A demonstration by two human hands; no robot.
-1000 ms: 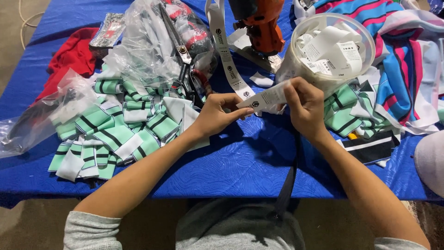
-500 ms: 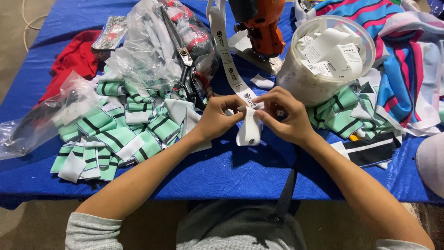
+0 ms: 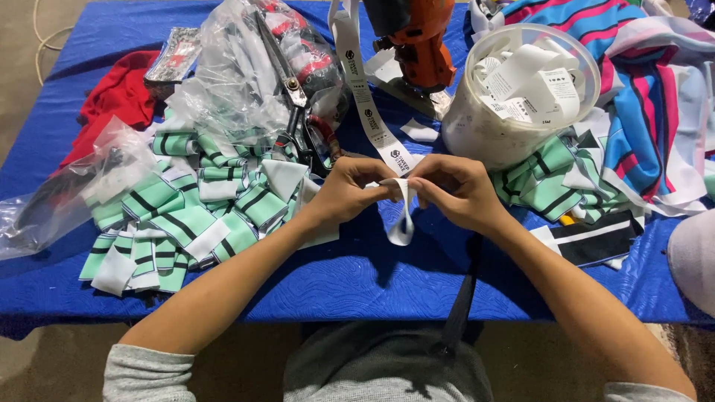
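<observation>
At the far left a red cloth (image 3: 112, 100) lies on the blue table cover (image 3: 335, 275), with a crumpled clear plastic bag (image 3: 71, 190) just near of it. To the right sits a heap of green, white and black striped fabric pieces (image 3: 197, 216), and beyond it a second clear bag (image 3: 238, 82) with large scissors (image 3: 298, 112) resting across it. In the middle the left hand (image 3: 346, 190) and right hand (image 3: 454, 190) meet above the cover, fingertips pinched shut on a white label strip (image 3: 403, 219) folded into a hanging loop between them; the printed ribbon (image 3: 369, 112) runs away from them to the far side. Farther right stand an orange tool (image 3: 421, 45), a clear tub of white labels (image 3: 521, 89) and striped pink and blue garments (image 3: 655, 112)
</observation>
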